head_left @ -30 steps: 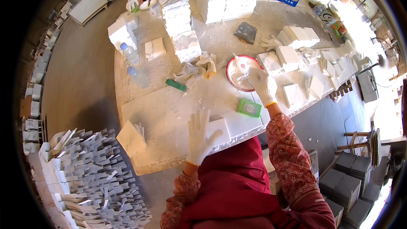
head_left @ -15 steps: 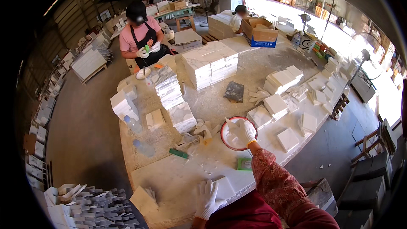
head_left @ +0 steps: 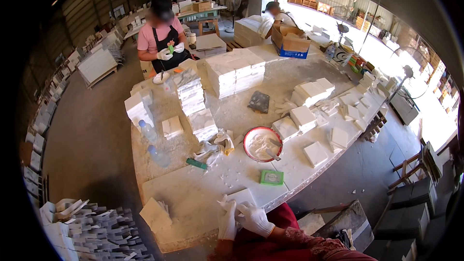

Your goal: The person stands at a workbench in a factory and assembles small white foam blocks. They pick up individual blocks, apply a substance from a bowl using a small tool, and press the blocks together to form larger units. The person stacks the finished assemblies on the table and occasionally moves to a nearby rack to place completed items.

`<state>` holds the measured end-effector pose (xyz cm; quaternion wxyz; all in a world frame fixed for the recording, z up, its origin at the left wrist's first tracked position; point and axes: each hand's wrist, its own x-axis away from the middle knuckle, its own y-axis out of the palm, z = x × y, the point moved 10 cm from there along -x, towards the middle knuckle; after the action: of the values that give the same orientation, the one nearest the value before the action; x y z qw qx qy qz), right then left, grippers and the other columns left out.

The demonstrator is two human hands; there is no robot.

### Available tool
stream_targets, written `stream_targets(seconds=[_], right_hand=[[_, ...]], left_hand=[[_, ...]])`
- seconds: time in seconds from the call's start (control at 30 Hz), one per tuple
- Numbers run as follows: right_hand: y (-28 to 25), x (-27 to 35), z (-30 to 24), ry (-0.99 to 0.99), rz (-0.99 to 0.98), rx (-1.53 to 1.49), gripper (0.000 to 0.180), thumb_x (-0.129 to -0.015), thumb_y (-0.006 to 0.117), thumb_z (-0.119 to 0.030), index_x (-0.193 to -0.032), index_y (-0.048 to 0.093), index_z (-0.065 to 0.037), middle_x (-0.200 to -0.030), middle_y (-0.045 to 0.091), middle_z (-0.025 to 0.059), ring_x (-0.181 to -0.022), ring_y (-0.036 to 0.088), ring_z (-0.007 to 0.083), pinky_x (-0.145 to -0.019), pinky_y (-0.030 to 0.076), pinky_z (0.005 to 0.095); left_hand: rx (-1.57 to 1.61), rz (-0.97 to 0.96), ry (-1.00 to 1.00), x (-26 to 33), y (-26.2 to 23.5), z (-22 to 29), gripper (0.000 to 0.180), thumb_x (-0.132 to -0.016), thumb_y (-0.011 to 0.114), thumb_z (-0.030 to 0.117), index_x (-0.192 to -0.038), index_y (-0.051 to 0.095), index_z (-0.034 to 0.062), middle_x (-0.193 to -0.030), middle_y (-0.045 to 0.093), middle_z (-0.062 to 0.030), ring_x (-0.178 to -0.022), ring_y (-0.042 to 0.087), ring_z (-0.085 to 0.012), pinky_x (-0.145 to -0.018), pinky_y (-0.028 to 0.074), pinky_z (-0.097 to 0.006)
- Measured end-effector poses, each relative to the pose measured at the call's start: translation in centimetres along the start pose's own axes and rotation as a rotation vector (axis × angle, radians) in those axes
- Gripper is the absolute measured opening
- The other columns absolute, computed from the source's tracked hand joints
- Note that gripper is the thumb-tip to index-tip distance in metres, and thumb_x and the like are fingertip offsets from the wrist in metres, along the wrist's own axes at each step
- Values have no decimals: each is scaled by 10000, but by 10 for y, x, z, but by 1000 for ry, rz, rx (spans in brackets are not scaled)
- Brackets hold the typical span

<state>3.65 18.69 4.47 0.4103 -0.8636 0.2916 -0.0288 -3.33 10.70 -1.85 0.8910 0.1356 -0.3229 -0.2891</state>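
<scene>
Nearer than the red-rimmed bowl [head_left: 248, 137], the left hand [head_left: 227, 219] and right hand [head_left: 256, 219] are together, fingers curled; what they grasp, I cannot tell. Probably two-handed handling, next needing steadiness.

Shot off a head-worn fisheye, left one of the pair: the tabletop [head_left: 237, 108] is seen at a forward-and-down slant, hands [head_left: 256, 220] caught pretty close near the bottom edge.

white knit gloves [head_left: 257, 220], red floral sleeve [head_left: 303, 242], crimson lapwear [head_left: 286, 216]
</scene>
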Motion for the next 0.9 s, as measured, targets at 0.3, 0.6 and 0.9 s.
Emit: stream_targets(seconds=[0.3, 0.6, 0.9], right_hand=[[-155, -89, 142, 395, 444, 320, 472, -766, 755, -564, -688, 734, -99, -648, 652, 152, -569, 631, 339, -542, 467, 434], [-114, -134, 168, 327, 205, 466, 320, -944, 539, -426, -1169, 705, -271, -853, 718, 201, -782, 702, 402, -700, 524, 532], [-111, -144, 203, 428, 187, 674, 232, -933, 559, -288, -1010, 749, -181, -860, 722, 178, -789, 705, 385, -691, 534, 511]], left_hand=[[86, 317, 136, 11, -100, 17, 633, -937, 683, 94, -1498, 390, 109, -1159, 617, -50, -918, 632, -159, -751, 572, -328], [-134, 205, 187, 23, -85, -16, 631, -946, 661, 75, -1498, 354, 56, -1382, 515, -116, -1091, 591, -163, -867, 553, -301], [-220, 170, 152, 28, -67, -35, 195, -961, 690, 193, -1070, 593, 64, -991, 612, -14, -824, 609, -88, -631, 527, -246]])
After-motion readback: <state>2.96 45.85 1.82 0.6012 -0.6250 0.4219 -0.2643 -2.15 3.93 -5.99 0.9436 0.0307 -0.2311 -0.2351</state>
